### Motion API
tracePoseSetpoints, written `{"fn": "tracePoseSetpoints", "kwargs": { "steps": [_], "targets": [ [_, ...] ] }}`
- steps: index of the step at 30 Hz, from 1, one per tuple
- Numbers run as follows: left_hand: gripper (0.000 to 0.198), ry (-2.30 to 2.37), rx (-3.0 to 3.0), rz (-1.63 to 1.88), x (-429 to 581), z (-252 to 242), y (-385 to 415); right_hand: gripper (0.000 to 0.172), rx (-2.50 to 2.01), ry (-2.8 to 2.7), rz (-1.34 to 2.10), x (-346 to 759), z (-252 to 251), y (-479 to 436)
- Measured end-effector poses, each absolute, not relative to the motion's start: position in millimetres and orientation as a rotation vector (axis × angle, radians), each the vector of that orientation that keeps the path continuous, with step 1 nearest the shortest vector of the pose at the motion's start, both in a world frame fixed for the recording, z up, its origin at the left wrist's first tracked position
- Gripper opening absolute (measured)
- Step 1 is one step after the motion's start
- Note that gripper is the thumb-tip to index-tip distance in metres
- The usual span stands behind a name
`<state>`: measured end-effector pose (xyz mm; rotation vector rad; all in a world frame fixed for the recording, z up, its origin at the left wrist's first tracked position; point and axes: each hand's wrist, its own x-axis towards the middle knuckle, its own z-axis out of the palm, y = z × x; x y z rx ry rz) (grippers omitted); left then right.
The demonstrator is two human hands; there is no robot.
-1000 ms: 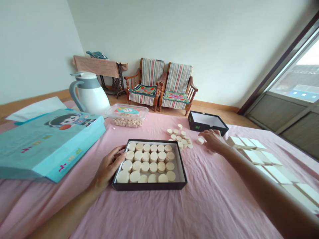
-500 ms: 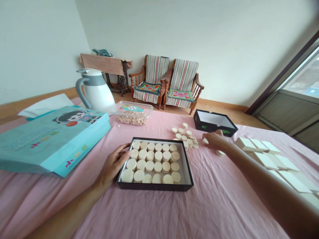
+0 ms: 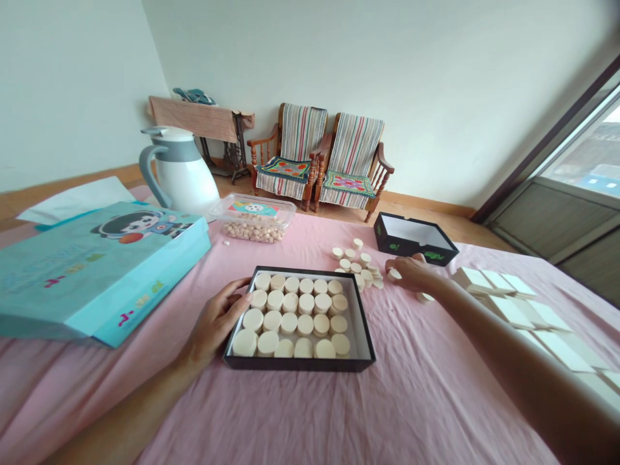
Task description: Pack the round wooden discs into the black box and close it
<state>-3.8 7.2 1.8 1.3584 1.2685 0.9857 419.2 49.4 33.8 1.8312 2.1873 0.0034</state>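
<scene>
A shallow black box [image 3: 361, 316] lies on the pink cloth, filled with rows of cream round discs [image 3: 290, 313]. My left hand [image 3: 217, 320] rests against the box's left wall, fingers curled round its edge. More loose discs [image 3: 358, 265] lie in a heap beyond the box. My right hand [image 3: 411, 272] reaches to the right end of that heap, fingers pinched on one cream disc [image 3: 394, 274]. Another single disc [image 3: 425, 298] lies by my right wrist.
An empty black box lid [image 3: 411, 236] stands behind the heap. White flat blocks [image 3: 513, 303] lie in rows at right. A turquoise gift bag [image 3: 97, 265], a white jug [image 3: 179, 171] and a clear tub of small balls [image 3: 254, 223] stand at left. Two striped armchairs [image 3: 322, 158] stand behind.
Only the camera view shifted a little. My right hand stays at the right end of the loose discs and my left hand stays on the box's edge.
</scene>
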Motion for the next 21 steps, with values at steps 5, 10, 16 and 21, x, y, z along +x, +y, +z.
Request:
{"fn": "tracePoseSetpoints", "kwargs": {
  "steps": [5,10,16,21],
  "targets": [
    [0.058,1.261,1.369,0.991,-4,2,7,0.024,1.805,2.231,0.023,418,29,50],
    [0.055,1.251,1.375,0.999,-4,-1,8,0.025,1.815,2.25,0.05,418,29,48],
    [0.052,1.244,1.371,1.01,-4,-2,7,0.025,1.768,2.469,-0.073,404,64,31],
    [0.052,1.227,1.364,1.013,-3,1,4,0.021,1.497,2.747,-0.2,347,99,9]
  ]
}}
